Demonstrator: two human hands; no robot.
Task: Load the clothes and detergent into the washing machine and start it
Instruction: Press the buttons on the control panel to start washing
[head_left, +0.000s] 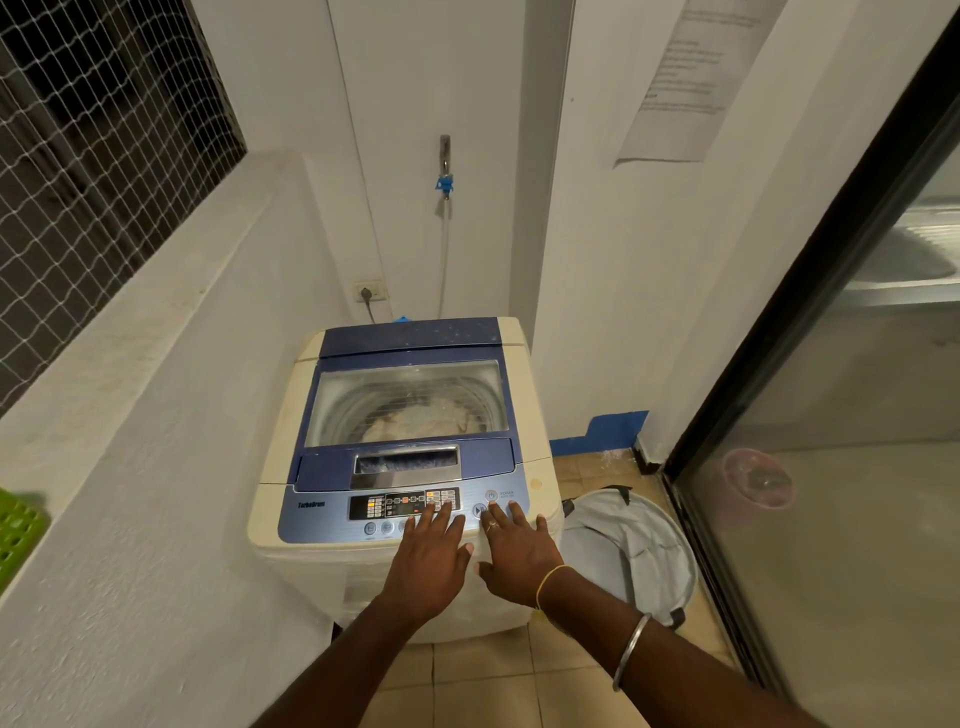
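the washing machine (405, 467) stands on the tiled floor (483, 675) in the corner, its glass lid (410, 400) closed over pale clothes (431, 421) in the drum, and its blue control panel (400, 509) along the front edge reads "turbodrum" at the left and "power" beside the round button at the right. both hands lie flat and released, grasping nothing: the left hand (431, 561) has its fingers (441, 519) spread over the panel's middle buttons, and the right hand (514, 556) has its fingers (498, 514) at the start/pause button near the right end. a grey laundry basket (628, 551) sits on the floor just right of the machine.
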